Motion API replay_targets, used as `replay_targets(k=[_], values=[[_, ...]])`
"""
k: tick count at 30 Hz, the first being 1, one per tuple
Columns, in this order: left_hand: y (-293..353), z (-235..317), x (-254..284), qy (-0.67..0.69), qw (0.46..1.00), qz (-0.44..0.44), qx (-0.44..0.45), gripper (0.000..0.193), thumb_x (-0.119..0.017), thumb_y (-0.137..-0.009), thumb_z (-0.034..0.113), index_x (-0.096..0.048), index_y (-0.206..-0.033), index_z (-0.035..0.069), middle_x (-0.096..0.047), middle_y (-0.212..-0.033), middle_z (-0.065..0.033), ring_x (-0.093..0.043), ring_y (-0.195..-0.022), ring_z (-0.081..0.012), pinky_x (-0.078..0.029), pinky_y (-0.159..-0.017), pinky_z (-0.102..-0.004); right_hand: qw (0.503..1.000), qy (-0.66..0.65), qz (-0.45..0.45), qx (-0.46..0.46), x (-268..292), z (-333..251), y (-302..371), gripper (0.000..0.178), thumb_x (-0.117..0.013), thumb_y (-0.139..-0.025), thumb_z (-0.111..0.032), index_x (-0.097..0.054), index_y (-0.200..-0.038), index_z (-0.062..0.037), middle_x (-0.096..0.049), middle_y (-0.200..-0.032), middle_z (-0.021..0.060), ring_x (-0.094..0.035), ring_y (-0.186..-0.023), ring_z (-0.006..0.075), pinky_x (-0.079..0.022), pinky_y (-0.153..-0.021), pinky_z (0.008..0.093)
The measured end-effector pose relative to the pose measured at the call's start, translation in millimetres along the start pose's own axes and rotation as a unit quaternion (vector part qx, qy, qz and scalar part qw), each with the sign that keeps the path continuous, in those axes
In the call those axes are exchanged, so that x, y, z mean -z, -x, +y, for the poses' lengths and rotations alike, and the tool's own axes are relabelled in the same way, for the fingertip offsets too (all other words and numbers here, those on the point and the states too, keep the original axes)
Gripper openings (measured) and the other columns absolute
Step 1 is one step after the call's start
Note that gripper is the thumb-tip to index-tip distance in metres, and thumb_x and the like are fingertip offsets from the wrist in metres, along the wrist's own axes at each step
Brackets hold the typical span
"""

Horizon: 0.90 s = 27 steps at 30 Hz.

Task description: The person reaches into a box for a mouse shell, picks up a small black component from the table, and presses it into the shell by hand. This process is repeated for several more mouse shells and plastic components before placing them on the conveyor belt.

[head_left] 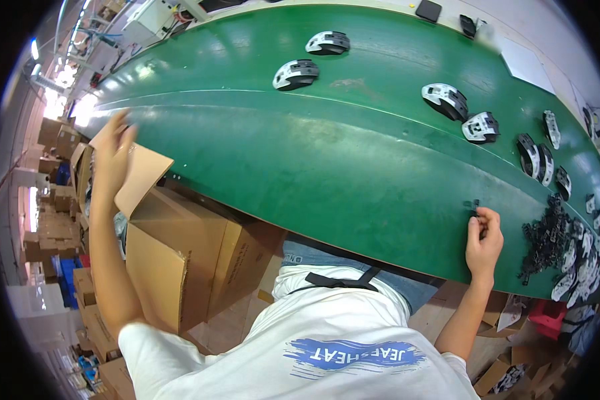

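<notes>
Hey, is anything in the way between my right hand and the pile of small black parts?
Nothing visible is; only green tabletop lies between your right hand and the black pile.

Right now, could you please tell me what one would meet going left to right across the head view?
Left hand, large cardboard box, two mouse shells, third mouse shell, right hand, black parts pile.

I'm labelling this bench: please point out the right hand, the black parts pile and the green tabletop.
Right hand [485, 244], head view: middle of the hand.
Black parts pile [547, 233], head view: middle of the heap.
Green tabletop [307, 163], head view: bare surface near the centre.
</notes>
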State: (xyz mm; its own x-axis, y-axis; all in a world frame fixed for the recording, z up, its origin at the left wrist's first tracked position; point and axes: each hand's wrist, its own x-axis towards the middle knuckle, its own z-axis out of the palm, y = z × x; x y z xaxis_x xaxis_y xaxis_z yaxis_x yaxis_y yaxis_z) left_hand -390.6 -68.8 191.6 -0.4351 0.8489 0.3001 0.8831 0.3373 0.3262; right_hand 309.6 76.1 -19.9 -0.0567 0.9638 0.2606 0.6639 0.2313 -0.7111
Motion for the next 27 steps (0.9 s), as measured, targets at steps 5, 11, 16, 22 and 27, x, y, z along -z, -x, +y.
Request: replay_targets(k=[5,11,16,22,27], values=[[-79.8,116.0,-168.7,-0.054,0.957,-0.154,-0.238,0.062,-0.069,-0.103,0.026,-0.049,-0.160,0.011,-0.057,-0.152,-0.0239,-0.054,-0.142,-0.0412,-0.044,-0.117,-0.0470,0.998,0.034,0.020,0.056,-16.7,-23.6,-16.1,0.015,-0.072,-0.091,-0.010,-0.077,-0.105,-0.0064,-0.075,-0.101,0.0152,-0.072,-0.094,0.0366,-0.059,-0.084,0.0441],[-141.2,54.7,-300.7,-0.022,0.960,-0.157,-0.230,0.074,-0.072,-0.100,0.024,-0.041,-0.166,0.012,-0.051,-0.152,-0.0268,-0.051,-0.140,-0.0467,-0.040,-0.119,-0.0509,0.999,0.007,0.006,0.045,-9.5,-12.4,-2.2,0.015,-0.073,-0.099,-0.017,-0.079,-0.110,-0.0102,-0.073,-0.107,0.0103,-0.073,-0.095,0.0328,-0.060,-0.084,0.0447],[-123.1,79.2,-315.8,0.156,0.970,-0.123,-0.140,0.062,-0.067,-0.108,0.029,-0.047,-0.162,0.007,-0.061,-0.145,-0.0194,-0.062,-0.129,-0.0348,-0.047,-0.112,-0.0440,0.998,-0.039,0.016,0.036,-1.1,-9.4,-1.0,0.013,-0.075,-0.099,-0.012,-0.080,-0.109,-0.0061,-0.077,-0.105,0.0100,-0.075,-0.090,0.0270,-0.061,-0.080,0.0386],[-11.4,214.1,-275.6,0.614,0.739,-0.273,0.042,0.049,-0.055,-0.115,0.038,-0.057,-0.151,0.005,-0.067,-0.133,-0.0035,-0.064,-0.117,-0.0142,-0.050,-0.103,-0.0337,0.990,-0.140,-0.002,-0.011,-17.8,-46.9,-16.1,0.013,-0.075,-0.095,-0.009,-0.080,-0.106,-0.0057,-0.078,-0.104,0.0110,-0.076,-0.087,0.0249,-0.060,-0.081,0.0361],[80.5,303.8,-273.2,0.808,0.407,-0.405,0.130,0.058,-0.035,-0.118,0.050,-0.055,-0.152,0.008,-0.068,-0.142,-0.0154,-0.069,-0.122,-0.0300,-0.059,-0.094,-0.0474,0.976,-0.207,-0.025,0.063,-24.7,-112.0,-23.6,0.015,-0.077,-0.091,-0.004,-0.074,-0.106,-0.0050,-0.077,-0.095,0.0047,-0.074,-0.082,0.0173,-0.055,-0.073,0.0318]])
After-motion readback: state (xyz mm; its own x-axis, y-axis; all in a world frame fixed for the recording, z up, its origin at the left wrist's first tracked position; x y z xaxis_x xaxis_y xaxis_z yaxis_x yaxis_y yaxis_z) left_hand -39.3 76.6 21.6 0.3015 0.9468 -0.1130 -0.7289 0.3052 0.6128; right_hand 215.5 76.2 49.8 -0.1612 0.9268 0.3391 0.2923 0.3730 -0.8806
